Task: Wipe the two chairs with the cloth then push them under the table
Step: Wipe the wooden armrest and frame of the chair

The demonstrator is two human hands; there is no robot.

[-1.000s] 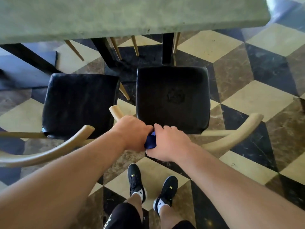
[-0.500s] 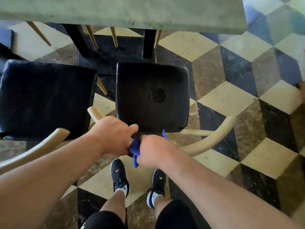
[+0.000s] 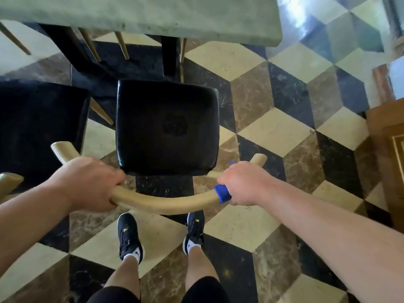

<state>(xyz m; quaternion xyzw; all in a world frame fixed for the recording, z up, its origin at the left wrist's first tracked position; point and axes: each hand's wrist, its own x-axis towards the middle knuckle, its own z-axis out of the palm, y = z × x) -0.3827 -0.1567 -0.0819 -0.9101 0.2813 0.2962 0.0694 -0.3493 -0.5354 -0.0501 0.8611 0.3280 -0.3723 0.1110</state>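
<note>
Head view: left hand (image 3: 87, 182) grips the curved backrest (image 3: 166, 203) of the right chair (image 3: 168, 127), right hand (image 3: 244, 182) grips its other end with the blue cloth (image 3: 222, 193) trapped underneath. Neither chair is under the table (image 3: 153, 16) yet; wiping probably finished here, pushing left to do. Dark table leg (image 3: 170, 55) stands dead ahead of this chair, left chair (image 3: 41, 127) just beside

Left hand: I have my left hand (image 3: 87, 182) curled over the left part of the back rail (image 3: 166, 203), knuckles up.
Left forearm: my left forearm (image 3: 32, 215) is bare and comes in from the near left.
Right hand: my right hand (image 3: 244, 182) is wrapped round the right part of that rail, with the blue cloth (image 3: 222, 193) pressed under the palm.
Right forearm: my right forearm (image 3: 328, 226) is bare and reaches in from the near right.
Spacing: the hands are well apart and about level.
</note>
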